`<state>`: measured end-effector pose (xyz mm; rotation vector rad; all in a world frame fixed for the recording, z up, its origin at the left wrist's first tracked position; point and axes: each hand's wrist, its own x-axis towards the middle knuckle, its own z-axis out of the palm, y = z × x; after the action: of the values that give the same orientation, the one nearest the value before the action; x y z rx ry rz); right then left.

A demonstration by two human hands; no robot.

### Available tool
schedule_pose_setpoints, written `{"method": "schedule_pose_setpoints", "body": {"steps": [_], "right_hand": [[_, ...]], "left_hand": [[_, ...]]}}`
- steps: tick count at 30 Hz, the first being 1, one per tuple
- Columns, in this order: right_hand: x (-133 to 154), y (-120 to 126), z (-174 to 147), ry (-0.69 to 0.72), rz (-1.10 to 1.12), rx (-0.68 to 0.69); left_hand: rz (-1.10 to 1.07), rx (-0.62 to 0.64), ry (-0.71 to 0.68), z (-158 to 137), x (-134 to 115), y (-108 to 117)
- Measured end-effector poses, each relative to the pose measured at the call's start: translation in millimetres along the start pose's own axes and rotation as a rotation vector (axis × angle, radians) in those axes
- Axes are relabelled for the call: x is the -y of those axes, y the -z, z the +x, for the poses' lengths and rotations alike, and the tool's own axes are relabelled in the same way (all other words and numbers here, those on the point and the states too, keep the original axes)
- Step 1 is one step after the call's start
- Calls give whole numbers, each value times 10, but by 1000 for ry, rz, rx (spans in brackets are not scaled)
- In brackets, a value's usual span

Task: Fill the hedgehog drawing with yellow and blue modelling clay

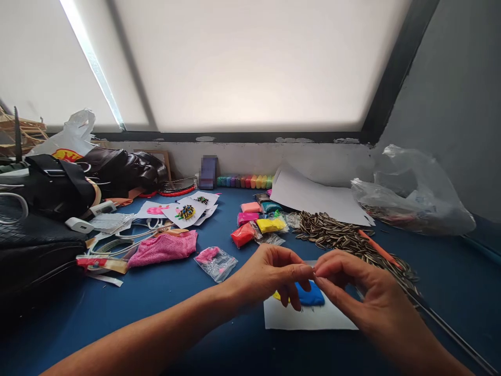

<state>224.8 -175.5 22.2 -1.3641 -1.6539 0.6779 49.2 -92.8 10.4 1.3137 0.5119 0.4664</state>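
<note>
My left hand [268, 274] and my right hand [370, 292] meet fingertip to fingertip, thumb and index finger pinched on each. Whatever sits between the fingertips is too small to make out. Just below them lies a white sheet of paper [289, 319] bearing a flat blue piece of modelling clay [313, 295] and a yellow bit of clay [278, 296], partly covered by my left fingers. Short thin lines show on the paper under the blue clay. Beyond my right hand spreads a heap of striped sunflower seeds [324, 231].
Bagged clay packs, such as a yellow one [271, 225] and a red one [243, 235], lie ahead. An opened pink clay bag [216, 262], a pink cloth [164, 248], decorated cards [186, 211] and black bags [35, 250] fill the left. A plastic bag [418, 193] stands right.
</note>
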Motion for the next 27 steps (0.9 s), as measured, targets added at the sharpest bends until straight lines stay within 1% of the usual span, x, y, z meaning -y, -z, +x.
{"method": "schedule_pose_setpoints", "body": {"steps": [3,6,12,16,20,24,26,27], "right_hand": [[3,-17,5,72,-52,-33],[-4,-25,-3,97,-100,-26],[-25,-45,-28,147,-187,-22],[-54,-57,-31,193,-239,-59],[-52,-52,-21,221,-229,-51],[-42,-37,-15,179,-159,-46],[-42,-30,-18,140,-134,-56],[-42,-27,-20,124,-133,-65]], "left_hand": [[35,21,-10,0,12,0],[55,48,-17,-3,20,-9],[113,66,-6,-15,10,-42],[173,97,-12,-26,-33,-48],[186,120,-5,-56,-119,-59],[225,98,41,-56,-151,-32],[366,15,11,-23,-106,33],[486,-81,-29,1,-69,79]]}}
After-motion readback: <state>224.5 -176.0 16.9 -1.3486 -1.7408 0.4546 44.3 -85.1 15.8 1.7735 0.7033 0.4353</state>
